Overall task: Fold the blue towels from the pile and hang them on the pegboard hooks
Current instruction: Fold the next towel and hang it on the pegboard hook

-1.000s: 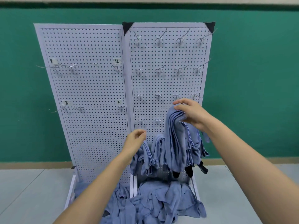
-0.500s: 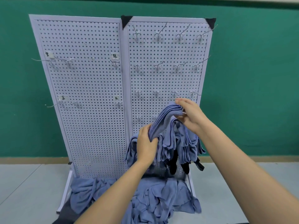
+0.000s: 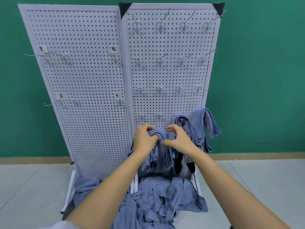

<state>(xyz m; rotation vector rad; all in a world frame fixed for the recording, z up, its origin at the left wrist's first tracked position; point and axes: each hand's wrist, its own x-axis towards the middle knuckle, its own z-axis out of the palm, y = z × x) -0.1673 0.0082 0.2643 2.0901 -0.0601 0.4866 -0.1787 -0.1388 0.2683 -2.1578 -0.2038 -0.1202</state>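
While I watch through the head camera, I read the left hand [image 3: 145, 140] as grasping a folded blue cloth towel [image 3: 165, 156]: its fingers are curled round the rounded top fold and the thumb presses on that fold. The right hand [image 3: 180, 140] is just beside it on the other side of the same fold. Its fingers are bent above the cloth and its thumb stretches toward the towel, but I cannot tell whether it pinches the fabric or only touches it.

Location of the towel: it hangs in front of the lower part of the right white perforated pegboard panel [image 3: 170, 71], below the lowest row of metal wire hooks [image 3: 159, 115]. I cannot tell whether it is seated on a hook, because the hands cover that spot.

Adjacent items:
- To the right of the right hand, two more folded blue towels hang on the same panel, one near [image 3: 188, 124] and one further right [image 3: 211, 123].
- Two black strap-like pieces [image 3: 179, 162] hang below the right hand; I cannot identify them.
- A pile of loose blue towels [image 3: 165, 192] lies on the grey tiled floor [image 3: 247, 187] at the foot of both panels.
- The left white perforated pegboard panel [image 3: 79, 80] carries a few hooks and small paper labels [image 3: 113, 49].
- A green wall [image 3: 264, 80] stands behind the panels
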